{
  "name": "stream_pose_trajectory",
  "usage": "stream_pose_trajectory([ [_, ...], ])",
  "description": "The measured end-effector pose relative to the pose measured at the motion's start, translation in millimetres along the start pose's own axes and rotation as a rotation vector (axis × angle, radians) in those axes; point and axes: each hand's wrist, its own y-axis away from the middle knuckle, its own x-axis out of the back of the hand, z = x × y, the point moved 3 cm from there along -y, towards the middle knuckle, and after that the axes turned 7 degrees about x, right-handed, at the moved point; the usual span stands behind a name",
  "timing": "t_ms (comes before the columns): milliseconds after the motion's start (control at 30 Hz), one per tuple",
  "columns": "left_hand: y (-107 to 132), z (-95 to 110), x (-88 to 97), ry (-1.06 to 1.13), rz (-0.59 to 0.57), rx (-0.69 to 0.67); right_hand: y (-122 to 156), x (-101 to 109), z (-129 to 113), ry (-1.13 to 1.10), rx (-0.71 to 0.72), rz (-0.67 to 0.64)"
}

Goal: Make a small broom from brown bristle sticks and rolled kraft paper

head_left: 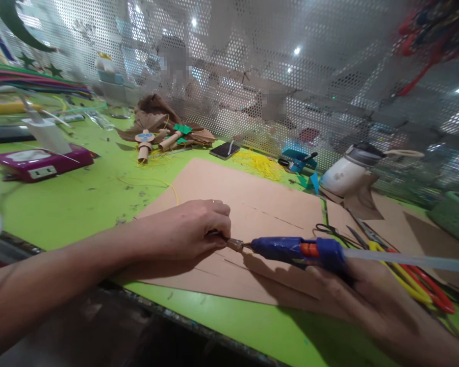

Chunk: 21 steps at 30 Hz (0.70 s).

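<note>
My right hand (pixel 371 295) grips a blue glue gun (pixel 298 251) with an orange trigger, its clear glue stick (pixel 409 259) running out to the right. The gun's nozzle touches a small brown piece (pixel 235 244) pinched in the closed fingers of my left hand (pixel 193 232). Both hands hover just above a brown cardboard sheet (pixel 252 204) on the green table (pixel 80 199).
Scissors with red and yellow handles (pixel 413 278) lie to the right beside black scissors (pixel 331 232). A white jug (pixel 348 173), a phone (pixel 224 150), yellow threads (pixel 258 163), brown paper crafts (pixel 164 130) and a magenta box (pixel 42 162) stand further back. A perforated metal screen closes the rear.
</note>
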Motion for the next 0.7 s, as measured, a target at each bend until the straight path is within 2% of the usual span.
stream_pose_trajectory([
  [233,-0.6,-1.1,1.5,0.016,0.004,-0.022,-4.7,-4.5,0.0,-0.006,-0.015,0.050],
  [467,-0.2,-0.9,1.4,0.000,0.010,-0.018,3.9,0.4,7.8,0.028,-0.037,-0.012],
  [700,-0.7,-1.1,0.6,-0.015,0.004,-0.012,-3.4,-5.2,-1.2,-0.021,0.009,0.026],
])
